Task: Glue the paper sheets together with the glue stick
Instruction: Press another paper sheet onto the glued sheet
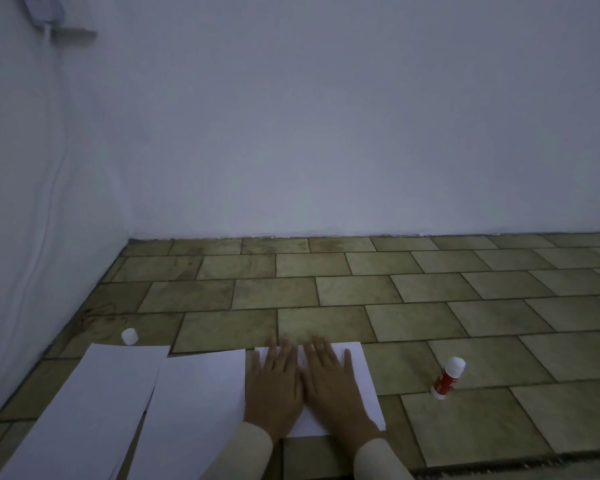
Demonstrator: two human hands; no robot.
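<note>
Far left of the right sheet, a white cable (45,168) runs down the wall (326,116). Everything else is on the tiled floor (499,306). White cap (130,336): well left of the right sheet and a bit farther back, lying just past the far edge of the left sheet (94,403). Left sheet: white, angled, near end runs out of frame. Mid sheet (187,410): between the left sheet and the right sheet. Its left edge meets or overlaps the left sheet, and I can't tell which is on top. At the far end a thin strip of floor shows between it and the right sheet. Right sheet (364,386): white, flat on the floor, mostly hidden under both hands. I can't tell if it's one layer or two. Left grip (274,386): released, fingers straight and spread, palm down on the left half of the right sheet, holding nothing. Right grip (333,386): same, released, flat, palm down on the middle of that sheet, its inner edge just beside or touching the left grip. The fingertips of both are motion-blurred at the sheet's far edge. Cream sleeves at both wrists. Glue stick (447,377): right of the right sheet, apart from it and from both hands, standing on the floor. Red body, white at both ends, and it looks slightly tilted.
</note>
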